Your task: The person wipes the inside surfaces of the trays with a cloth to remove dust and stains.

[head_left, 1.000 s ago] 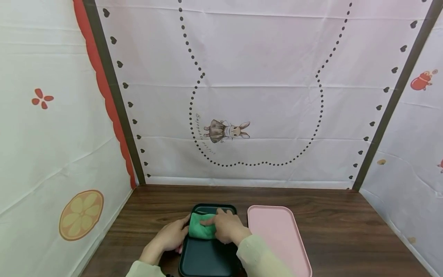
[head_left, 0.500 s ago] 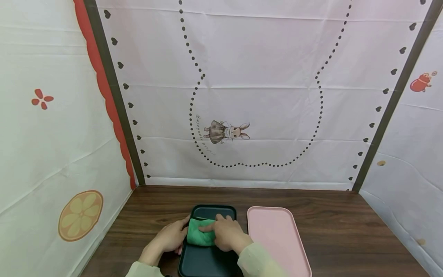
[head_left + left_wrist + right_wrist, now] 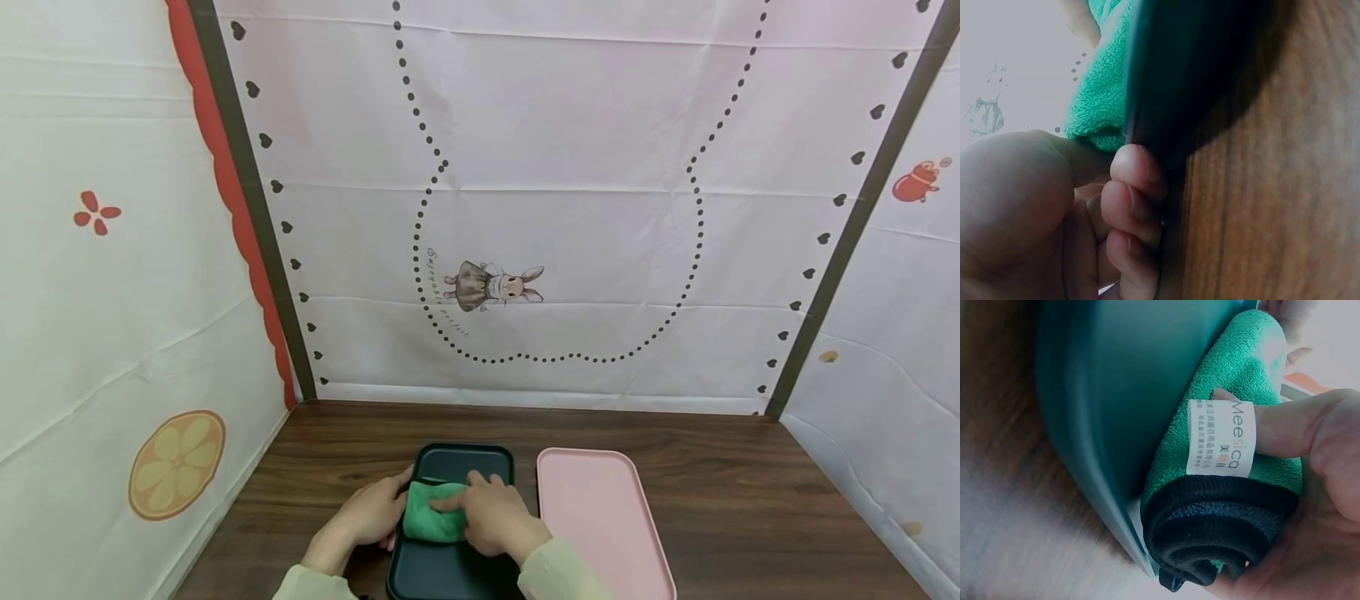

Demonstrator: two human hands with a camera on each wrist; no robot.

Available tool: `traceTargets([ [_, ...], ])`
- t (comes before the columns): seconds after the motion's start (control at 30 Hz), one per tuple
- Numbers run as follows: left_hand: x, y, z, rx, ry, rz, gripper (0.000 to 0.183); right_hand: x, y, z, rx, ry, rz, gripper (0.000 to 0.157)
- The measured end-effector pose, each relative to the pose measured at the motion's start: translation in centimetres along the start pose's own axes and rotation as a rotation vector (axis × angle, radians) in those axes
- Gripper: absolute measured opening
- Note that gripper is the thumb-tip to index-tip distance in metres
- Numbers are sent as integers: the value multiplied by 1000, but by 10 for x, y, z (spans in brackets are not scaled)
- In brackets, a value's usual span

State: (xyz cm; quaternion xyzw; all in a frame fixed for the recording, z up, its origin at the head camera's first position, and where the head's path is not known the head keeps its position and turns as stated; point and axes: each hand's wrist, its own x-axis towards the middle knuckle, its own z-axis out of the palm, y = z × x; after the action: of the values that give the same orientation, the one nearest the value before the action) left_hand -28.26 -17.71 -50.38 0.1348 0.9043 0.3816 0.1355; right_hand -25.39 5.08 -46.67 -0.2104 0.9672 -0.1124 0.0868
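A dark green rectangular tray (image 3: pixel 453 571) lies on the wooden table. Across its middle lies a folded green towel (image 3: pixel 429 521) with black edging. My right hand (image 3: pixel 498 521) grips the towel, and in the right wrist view the thumb (image 3: pixel 1291 425) presses on it beside a white printed label (image 3: pixel 1221 439). My left hand (image 3: pixel 367 512) holds the tray's left rim. The left wrist view shows its curled fingers (image 3: pixel 1132 203) against the tray's side, low by the table. The towel's end (image 3: pixel 1100 94) reaches close to that rim.
A pink rectangular tray (image 3: pixel 600 517) sits just right of the green one, partly behind the right sleeve (image 3: pixel 562 575). Brown wooden tabletop (image 3: pixel 720 500) surrounds both trays. Printed white cloth walls (image 3: pixel 570 208) stand at the back and both sides.
My right hand has drawn the towel along the tray toward me, baring more of the tray's far end. My left hand keeps its place on the rim.
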Motion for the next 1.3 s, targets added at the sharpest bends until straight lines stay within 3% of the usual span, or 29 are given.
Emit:
traceTargets([
  [1.3, 2, -2, -1, 25, -26, -32, 56, -24, -6, 11, -27, -32, -84, 71],
])
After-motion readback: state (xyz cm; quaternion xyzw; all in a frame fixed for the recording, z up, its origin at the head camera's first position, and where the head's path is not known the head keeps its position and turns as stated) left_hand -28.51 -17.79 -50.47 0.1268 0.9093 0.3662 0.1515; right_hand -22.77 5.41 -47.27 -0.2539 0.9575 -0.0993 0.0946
